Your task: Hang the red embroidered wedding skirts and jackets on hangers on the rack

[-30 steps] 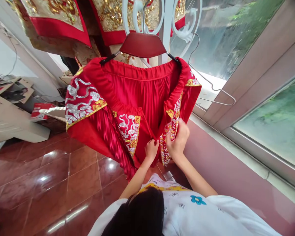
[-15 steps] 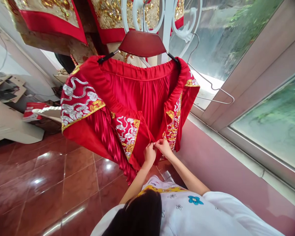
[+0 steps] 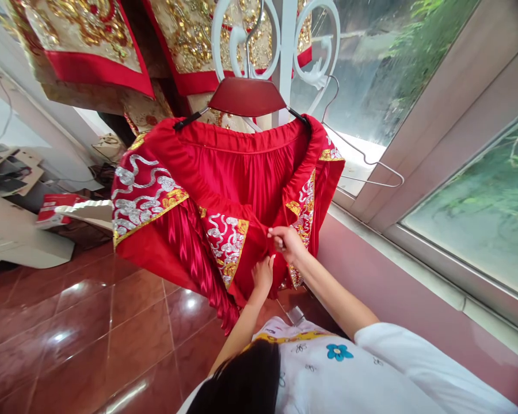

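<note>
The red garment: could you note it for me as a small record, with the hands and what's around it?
Garment: red garment, pleated inside, silver-and-gold panels
Support: hanger with a dark red middle and black ends at the waistband
Right hand: right hand, fingertips pinched at the front edge
Left hand: left hand, just below, at the cloth; grip unclear
Behind: gold-sequined cloths with red borders
Beside: wire hanger, window
Floor: shiny reddish tiles
</note>
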`<state>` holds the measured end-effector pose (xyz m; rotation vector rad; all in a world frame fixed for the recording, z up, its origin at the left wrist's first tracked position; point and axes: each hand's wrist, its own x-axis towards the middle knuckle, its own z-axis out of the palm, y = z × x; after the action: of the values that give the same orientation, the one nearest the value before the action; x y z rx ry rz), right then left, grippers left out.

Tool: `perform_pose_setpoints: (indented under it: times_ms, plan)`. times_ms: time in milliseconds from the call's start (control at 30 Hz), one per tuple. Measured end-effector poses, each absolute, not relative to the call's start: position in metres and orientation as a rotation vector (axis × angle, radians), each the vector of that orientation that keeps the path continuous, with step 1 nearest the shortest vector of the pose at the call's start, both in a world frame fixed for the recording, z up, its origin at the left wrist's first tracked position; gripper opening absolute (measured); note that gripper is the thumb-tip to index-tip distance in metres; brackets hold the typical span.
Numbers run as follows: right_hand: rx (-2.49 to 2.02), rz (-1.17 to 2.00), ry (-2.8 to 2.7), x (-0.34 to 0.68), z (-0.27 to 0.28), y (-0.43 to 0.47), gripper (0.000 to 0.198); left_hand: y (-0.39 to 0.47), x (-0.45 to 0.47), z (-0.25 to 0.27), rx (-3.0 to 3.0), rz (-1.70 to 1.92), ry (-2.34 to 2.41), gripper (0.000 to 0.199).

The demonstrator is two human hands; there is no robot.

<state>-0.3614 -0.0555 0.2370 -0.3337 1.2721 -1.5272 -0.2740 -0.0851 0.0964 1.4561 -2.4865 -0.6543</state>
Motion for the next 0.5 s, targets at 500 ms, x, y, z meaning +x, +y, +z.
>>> perform_pose_setpoints:
  times_ms: [500]
  plan:
    - [-1.220, -1.765, 1.990, -0.373, 0.275, -0.065, 0.036, -0.103, -0.267, 0.170, 1.317, -0.730, -2.500, 0.030]
